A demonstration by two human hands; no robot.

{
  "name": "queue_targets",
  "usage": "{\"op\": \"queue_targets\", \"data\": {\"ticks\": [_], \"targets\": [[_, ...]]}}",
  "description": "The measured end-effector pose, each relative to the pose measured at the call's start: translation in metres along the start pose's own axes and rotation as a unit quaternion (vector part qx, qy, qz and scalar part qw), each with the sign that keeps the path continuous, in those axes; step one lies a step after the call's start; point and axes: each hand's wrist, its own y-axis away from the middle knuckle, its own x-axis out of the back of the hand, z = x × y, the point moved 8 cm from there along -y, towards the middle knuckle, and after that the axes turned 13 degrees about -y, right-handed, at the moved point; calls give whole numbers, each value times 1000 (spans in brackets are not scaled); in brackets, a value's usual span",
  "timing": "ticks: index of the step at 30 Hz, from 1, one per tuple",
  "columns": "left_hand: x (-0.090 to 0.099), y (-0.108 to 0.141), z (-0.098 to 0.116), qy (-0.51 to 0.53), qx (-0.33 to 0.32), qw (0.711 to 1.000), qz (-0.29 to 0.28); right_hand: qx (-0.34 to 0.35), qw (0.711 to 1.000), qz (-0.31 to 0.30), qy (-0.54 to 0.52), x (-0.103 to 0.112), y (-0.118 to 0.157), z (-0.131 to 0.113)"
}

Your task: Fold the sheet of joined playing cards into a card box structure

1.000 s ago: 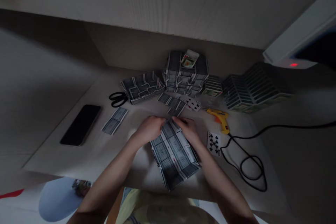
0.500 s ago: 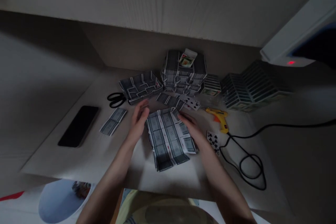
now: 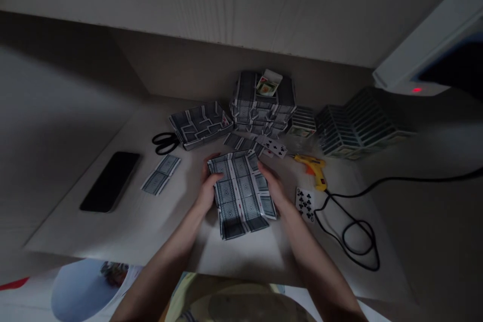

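A shallow tray made of playing cards (image 3: 241,193), patterned backs showing, is held between both hands above the desk. My left hand (image 3: 209,183) grips its left side, thumb over the edge and fingers beneath or behind it. On the opposite side my right hand (image 3: 272,183) closes on the upper right wall; most of its fingers are hidden. Behind the tray lie loose playing cards (image 3: 272,146), some face up. A similar card tray with inner dividers (image 3: 202,125) rests farther back on the left, beside a taller card-built box (image 3: 263,100).
Black scissors (image 3: 165,143), a phone (image 3: 110,181) and a joined pair of cards (image 3: 161,175) lie on the left. To the right are a yellow glue gun (image 3: 311,168), its black cord (image 3: 362,254), a nine of clubs (image 3: 305,205) and stacked card packs (image 3: 362,123).
My left hand has come in from beside the tray and taken hold of its left edge. The tray's right wall is now pushed more upright by my right hand.
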Motion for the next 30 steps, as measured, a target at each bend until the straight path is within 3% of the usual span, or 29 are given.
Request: {"op": "queue_targets", "data": {"ticks": [6, 10, 19, 24, 30], "targets": [[-2, -2, 10, 53, -19, 998, 0, -11, 1000, 13, -1, 2, 3, 11], [-2, -6, 10, 74, -13, 997, -18, -32, 998, -32, -52, -7, 5, 16], [-7, -5, 10, 94, -2, 993, -66, 67, 991, -96, -59, -25, 15, -10], [-10, -1, 15, 68, 3, 996, -63, 82, 994, -76, -16, -16, 11, -7], [-13, 1, 28, 11, -59, 996, -63, 91, 993, -23, 65, -3, 6, 0]]}}
